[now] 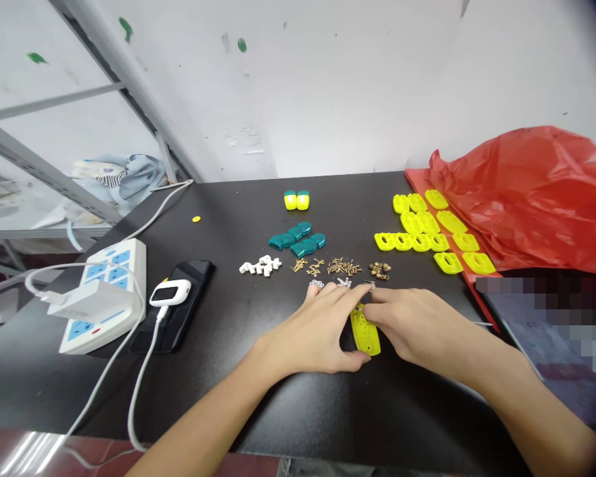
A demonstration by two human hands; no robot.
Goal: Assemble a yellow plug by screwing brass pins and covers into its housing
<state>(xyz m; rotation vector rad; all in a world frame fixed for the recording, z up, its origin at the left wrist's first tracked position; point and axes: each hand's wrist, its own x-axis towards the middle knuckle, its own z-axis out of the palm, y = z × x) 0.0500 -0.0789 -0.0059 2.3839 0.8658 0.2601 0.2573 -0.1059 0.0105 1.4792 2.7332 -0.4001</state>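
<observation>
A yellow plastic half-shell lies on the black table with its hollow side up. My left hand grips it, thumb at the near end and fingers reaching past the far end. My right hand is closed at the shell's upper right edge; its fingertips are bunched there, and what they hold is hidden. Just beyond my fingers are small springs, silvery metal bits and pale rings. Farther off lie brass-coloured screws, brown cylindrical pieces and thin brass clips.
White parts, teal covers and two yellow-teal cases sit beyond. More yellow shells are at right, by a red bag. A power strip, phone and white cables occupy the left.
</observation>
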